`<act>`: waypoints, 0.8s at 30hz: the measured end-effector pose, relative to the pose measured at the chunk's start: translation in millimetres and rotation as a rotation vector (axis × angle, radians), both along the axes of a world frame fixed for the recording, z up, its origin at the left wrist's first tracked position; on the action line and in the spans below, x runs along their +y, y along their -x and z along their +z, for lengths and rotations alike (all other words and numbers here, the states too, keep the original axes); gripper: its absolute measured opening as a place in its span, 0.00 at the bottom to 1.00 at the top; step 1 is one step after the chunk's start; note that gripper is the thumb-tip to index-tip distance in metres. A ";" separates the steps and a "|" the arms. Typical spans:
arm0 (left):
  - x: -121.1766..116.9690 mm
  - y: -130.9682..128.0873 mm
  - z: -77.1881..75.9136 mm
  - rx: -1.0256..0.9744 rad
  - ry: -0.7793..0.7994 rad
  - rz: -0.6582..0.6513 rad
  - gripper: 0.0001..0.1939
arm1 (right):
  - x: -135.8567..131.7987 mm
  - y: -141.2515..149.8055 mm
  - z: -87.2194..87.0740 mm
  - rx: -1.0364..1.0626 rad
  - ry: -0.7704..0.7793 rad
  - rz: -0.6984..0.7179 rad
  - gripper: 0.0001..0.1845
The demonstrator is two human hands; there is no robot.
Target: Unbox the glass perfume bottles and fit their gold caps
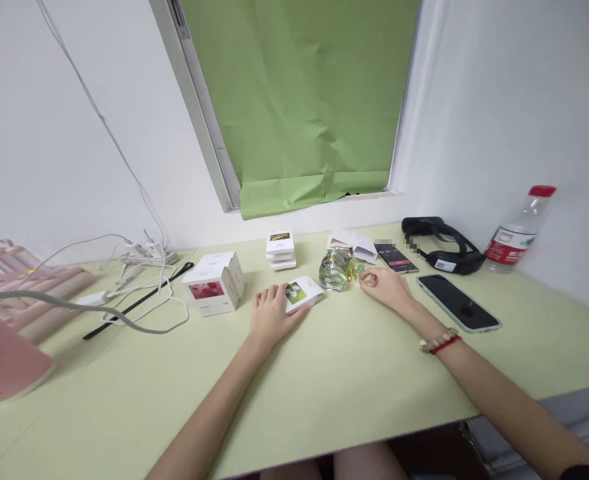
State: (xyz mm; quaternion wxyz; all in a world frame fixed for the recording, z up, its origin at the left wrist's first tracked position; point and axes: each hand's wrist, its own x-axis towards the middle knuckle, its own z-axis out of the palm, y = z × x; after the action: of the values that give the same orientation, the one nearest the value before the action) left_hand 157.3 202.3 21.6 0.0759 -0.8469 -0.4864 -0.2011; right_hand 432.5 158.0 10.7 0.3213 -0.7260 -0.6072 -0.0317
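Note:
My left hand (271, 310) is closed around a small white box (301, 293) with a green-and-white picture, which lies on the table. Just beyond that box stand several round clear glass bottles (334, 272), close together, with a yellowish piece (351, 272) at their right side. My right hand (385, 288) rests on the table right of the glass, its thumb and index finger curled into a pinch. Small clear pieces (360, 269) lie at those fingertips; whether one is gripped cannot be made out.
White boxes with a red picture (213, 285) stand at left, stacked small boxes (281, 250) behind. Folded white card (364, 247), two phones (458, 303), a black headset (444, 245) and a water bottle (514, 233) sit at right. Cables (159, 283) cross the left side.

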 end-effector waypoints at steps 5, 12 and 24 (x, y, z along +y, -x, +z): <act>-0.6 -0.2 0.7 -0.003 -0.002 0.003 0.27 | 1.5 -12.6 -5.2 0.016 0.003 -0.058 0.16; 0.1 0.0 0.3 0.003 -0.010 0.002 0.28 | 11.0 -14.2 -18.5 0.251 -0.029 0.186 0.11; -0.2 -0.4 -0.1 0.000 -0.013 0.004 0.27 | 13.2 -4.1 -20.9 0.405 -0.084 0.325 0.05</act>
State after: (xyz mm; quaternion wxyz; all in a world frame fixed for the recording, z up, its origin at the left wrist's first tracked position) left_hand 157.7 202.1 21.5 0.0820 -0.8454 -0.4867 -0.2042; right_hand 436.7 171.2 -10.2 0.4669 -0.5964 -0.6375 0.1412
